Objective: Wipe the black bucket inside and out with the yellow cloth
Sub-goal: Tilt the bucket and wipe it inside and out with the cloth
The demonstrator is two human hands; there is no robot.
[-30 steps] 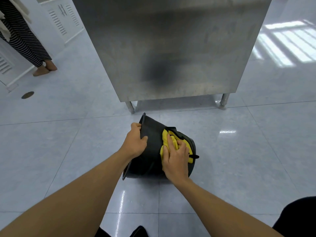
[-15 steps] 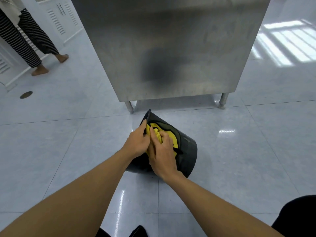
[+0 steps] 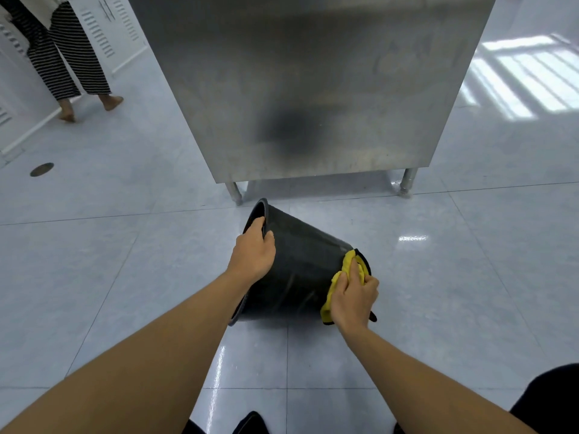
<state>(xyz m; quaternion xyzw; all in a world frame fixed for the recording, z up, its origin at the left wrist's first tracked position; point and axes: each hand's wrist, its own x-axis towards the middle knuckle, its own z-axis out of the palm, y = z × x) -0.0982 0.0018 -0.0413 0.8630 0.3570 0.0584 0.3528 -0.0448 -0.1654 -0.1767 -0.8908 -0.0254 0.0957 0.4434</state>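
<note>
The black bucket (image 3: 300, 270) lies tipped on its side on the tiled floor, its mouth facing left and away, its base to the right. My left hand (image 3: 253, 253) grips the rim at the mouth, fingers curled over the edge. Pressed against the bucket's base end on the right is the yellow cloth (image 3: 341, 283), held there by my right hand (image 3: 355, 296). The inside of the bucket is hidden from this angle.
A stainless steel cabinet (image 3: 313, 89) on short legs stands just behind the bucket. Another person in striped trousers (image 3: 67, 57) walks at the far left by white louvred panels. A round floor drain (image 3: 41, 169) sits at left. Glossy floor tiles surround me.
My right hand slid the yellow cloth from near the bucket's rim down the outer wall to the base end. The bucket's base swung outward to the right. The person at left stepped further along.
</note>
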